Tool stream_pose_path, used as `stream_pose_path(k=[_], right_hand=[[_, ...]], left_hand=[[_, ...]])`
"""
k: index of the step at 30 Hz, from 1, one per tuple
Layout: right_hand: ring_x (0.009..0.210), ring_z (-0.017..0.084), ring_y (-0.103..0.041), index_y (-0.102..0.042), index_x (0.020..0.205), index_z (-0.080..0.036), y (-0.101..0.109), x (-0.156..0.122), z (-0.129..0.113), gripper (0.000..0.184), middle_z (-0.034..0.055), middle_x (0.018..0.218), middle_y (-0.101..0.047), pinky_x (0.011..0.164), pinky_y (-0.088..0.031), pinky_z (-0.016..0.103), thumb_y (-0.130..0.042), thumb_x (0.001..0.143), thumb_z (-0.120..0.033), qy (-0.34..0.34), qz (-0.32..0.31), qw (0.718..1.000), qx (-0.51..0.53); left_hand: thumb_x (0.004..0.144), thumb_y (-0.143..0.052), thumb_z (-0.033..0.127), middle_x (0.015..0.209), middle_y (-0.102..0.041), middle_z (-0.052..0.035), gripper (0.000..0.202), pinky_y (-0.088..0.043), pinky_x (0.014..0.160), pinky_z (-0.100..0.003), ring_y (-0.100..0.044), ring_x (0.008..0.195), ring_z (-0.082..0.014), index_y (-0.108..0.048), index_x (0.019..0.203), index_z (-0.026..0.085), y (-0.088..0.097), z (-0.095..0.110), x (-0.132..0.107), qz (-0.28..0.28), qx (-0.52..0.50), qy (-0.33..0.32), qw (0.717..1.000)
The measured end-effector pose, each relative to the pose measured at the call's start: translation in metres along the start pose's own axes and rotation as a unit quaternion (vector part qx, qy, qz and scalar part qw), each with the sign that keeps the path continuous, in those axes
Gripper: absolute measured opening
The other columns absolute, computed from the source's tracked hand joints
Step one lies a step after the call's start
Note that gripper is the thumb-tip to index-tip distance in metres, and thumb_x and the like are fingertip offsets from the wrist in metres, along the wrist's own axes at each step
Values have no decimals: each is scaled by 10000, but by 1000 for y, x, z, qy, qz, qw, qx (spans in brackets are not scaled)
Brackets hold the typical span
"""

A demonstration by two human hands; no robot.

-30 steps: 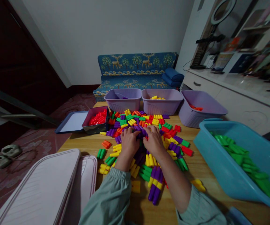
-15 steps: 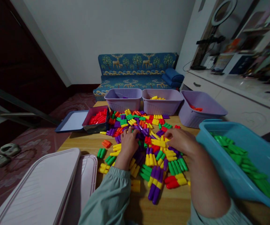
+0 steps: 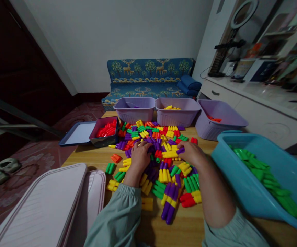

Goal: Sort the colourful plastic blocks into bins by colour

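Note:
Bullet-shaped plastic building blocks (image 3: 170, 154) in yellow, purple, green, red and orange lie in a loose pile, many joined in rows. Over the middle of the pile, my left hand (image 3: 140, 157) has its fingers curled down among purple pieces; whatever is under the fingertips is hidden. My right hand (image 3: 191, 152), at the pile's right side, is closed with a purple block (image 3: 181, 150) pinched at its fingertips. Just left of that lies a joined yellow row (image 3: 169, 154). Nearer me is a purple-and-yellow joined cluster (image 3: 170, 200).
Three lilac bins (image 3: 135, 111) line the table's back, with purple, yellow and orange pieces inside. A blue bin (image 3: 241, 171) of green pieces stands right. A dark box (image 3: 103, 140) of red pieces and a blue-rimmed lid (image 3: 77, 133) sit left; pale lids (image 3: 42, 202) lie front left.
My right hand has shifted slightly left, and a purple block now shows at its fingertips. My left hand stays over nearly the same spot. The whole view has drifted slightly.

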State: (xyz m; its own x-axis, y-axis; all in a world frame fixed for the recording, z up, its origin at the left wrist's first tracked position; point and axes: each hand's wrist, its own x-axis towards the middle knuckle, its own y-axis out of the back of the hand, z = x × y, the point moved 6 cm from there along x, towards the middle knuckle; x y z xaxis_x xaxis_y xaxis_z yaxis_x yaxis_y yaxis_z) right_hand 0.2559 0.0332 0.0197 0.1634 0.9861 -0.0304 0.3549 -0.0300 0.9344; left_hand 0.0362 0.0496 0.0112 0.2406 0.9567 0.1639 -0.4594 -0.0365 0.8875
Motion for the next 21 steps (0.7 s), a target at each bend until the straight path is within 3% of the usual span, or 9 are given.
stream_pose_path(k=[5,10,14,18,21], right_hand=[[922,215,-661,-684,1017,-166,-24,10,-27,290,89,992,-722,830,-483,316,-621,738,-121,45,97,983,147],[890,183,-668,-659,1008,-169,-45,13,-47,284,58,961,-717,828,-518,305,-625,725,-164,121,72,914,381],[816,196,-663,-638,994,-167,-43,11,-46,292,62,928,-699,697,-548,308,-626,717,-258,99,73,868,481],[759,184,-644,-667,924,-153,-34,6,-55,275,55,855,-696,665,-530,286,-662,706,-320,97,59,835,538],[741,173,-628,-695,852,-150,-26,0,-66,261,45,806,-695,637,-502,255,-686,693,-357,104,57,829,546]], left_hand=[[768,-577,76,1222,-649,-51,435,-400,985,-389,-485,1173,-274,-685,1152,251,-3,-4,4,11,0,-23,1000],[812,-594,170,1130,-677,-72,328,-436,940,-364,-559,1086,-259,-693,1119,229,-4,-5,8,36,-15,-33,999],[895,-471,222,1017,-703,-111,281,-455,878,-344,-618,986,-243,-693,1057,170,2,-11,10,89,-77,-12,993],[891,-480,294,900,-711,-95,255,-468,786,-306,-650,880,-228,-696,930,165,19,-16,8,177,-213,40,960],[854,-530,392,707,-658,-49,273,-481,664,-279,-637,722,-200,-657,768,166,23,-17,7,170,-382,90,904]])
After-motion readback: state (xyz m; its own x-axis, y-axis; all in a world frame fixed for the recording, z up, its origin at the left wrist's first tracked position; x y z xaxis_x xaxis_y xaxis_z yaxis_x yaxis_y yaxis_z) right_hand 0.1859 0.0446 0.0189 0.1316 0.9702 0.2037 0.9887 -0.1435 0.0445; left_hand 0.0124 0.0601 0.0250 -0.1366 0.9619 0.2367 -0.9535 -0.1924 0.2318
